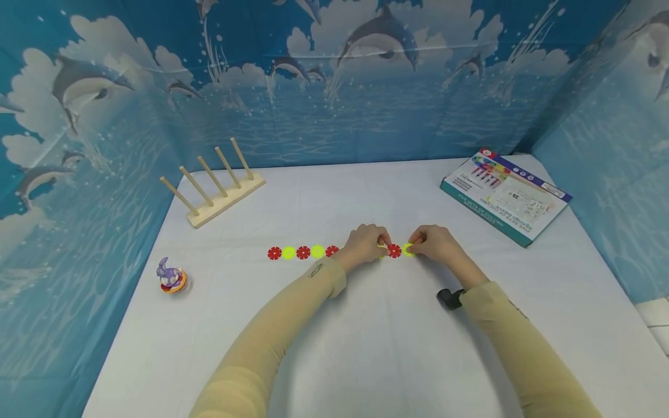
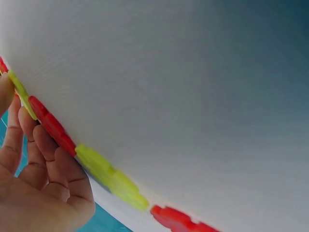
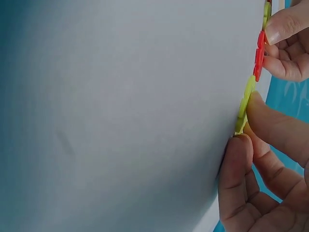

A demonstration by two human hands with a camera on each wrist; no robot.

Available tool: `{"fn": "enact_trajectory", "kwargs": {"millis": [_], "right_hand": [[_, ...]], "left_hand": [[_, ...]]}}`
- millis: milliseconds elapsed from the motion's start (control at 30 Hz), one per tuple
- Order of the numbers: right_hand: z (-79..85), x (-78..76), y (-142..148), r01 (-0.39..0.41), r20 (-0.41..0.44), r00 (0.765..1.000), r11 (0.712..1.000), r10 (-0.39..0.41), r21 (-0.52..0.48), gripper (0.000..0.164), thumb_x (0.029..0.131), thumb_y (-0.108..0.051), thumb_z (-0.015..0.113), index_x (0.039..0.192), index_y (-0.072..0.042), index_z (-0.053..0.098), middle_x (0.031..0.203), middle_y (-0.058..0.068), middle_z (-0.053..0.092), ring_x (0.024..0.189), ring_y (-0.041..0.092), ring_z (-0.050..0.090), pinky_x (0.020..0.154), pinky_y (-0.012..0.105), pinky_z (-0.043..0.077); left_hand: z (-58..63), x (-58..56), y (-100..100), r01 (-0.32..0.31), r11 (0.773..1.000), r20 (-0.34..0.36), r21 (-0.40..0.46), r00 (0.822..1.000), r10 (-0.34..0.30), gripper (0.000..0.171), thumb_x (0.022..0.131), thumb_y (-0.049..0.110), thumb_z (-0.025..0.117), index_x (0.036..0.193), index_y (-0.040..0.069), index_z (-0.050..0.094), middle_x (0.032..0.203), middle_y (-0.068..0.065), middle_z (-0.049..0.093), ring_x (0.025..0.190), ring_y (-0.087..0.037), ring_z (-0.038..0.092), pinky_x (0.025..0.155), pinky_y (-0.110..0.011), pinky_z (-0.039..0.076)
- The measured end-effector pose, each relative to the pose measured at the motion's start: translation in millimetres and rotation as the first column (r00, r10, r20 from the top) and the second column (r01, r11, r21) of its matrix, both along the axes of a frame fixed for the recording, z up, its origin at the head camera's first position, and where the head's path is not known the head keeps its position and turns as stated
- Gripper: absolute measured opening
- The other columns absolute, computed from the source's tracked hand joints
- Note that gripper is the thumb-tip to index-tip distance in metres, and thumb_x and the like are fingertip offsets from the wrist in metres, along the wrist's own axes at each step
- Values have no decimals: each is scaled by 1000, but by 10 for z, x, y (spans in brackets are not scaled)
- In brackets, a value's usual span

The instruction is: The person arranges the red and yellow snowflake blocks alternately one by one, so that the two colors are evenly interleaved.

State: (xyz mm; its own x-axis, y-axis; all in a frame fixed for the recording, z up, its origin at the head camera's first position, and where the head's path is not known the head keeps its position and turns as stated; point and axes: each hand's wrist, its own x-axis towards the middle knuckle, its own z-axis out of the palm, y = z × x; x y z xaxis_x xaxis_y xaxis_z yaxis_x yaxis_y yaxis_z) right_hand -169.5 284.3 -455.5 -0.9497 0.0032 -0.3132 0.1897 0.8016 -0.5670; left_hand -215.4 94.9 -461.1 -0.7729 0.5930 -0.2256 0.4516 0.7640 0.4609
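Observation:
A row of flat, notched flower-shaped discs, red and yellow-green in turn, lies across the white table. Its left part shows a red disc (image 1: 274,253) and a yellow disc (image 1: 288,252); my left hand covers the middle. The left hand (image 1: 363,245) pinches a yellow disc (image 2: 21,94) between thumb and fingers, beside a red disc (image 1: 394,251). At the row's right end, my right hand (image 1: 436,242) pinches another yellow disc (image 3: 245,104) by its edge. This disc touches the red disc between the two hands. Whether their notches interlock cannot be made out.
A wooden rack (image 1: 227,200) with several upright pegs stands at the back left. The purple toy figure (image 1: 171,276) sits near the left edge. A flat game box (image 1: 506,194) lies at the back right. Dolphin-print cloth (image 1: 324,128) hangs behind the table.

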Motion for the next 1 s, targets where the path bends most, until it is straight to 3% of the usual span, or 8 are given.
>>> {"fn": "enact_trajectory", "kwargs": {"millis": [567,1000], "right_hand": [[28,6,15,26,36,999,1000,-25,-10,24,91,-19,69,105,0,66,93,12,62,85,23,53,74,30,44],[50,9,90,14,67,998,1000,-14,-13,29,96,-26,62,113,-2,65,101,14,63,91,25,54,78,31,46]], "left_hand": [[-21,-26,9,20,1000,20,7,1000,-20,13,92,27,70,104,22,69,94,6,61,90,-10,49,81,-27,39],[18,-64,-1,-21,996,87,84,996,14,14,98,23,60,107,17,70,97,4,66,87,-9,56,84,-24,43]]}}
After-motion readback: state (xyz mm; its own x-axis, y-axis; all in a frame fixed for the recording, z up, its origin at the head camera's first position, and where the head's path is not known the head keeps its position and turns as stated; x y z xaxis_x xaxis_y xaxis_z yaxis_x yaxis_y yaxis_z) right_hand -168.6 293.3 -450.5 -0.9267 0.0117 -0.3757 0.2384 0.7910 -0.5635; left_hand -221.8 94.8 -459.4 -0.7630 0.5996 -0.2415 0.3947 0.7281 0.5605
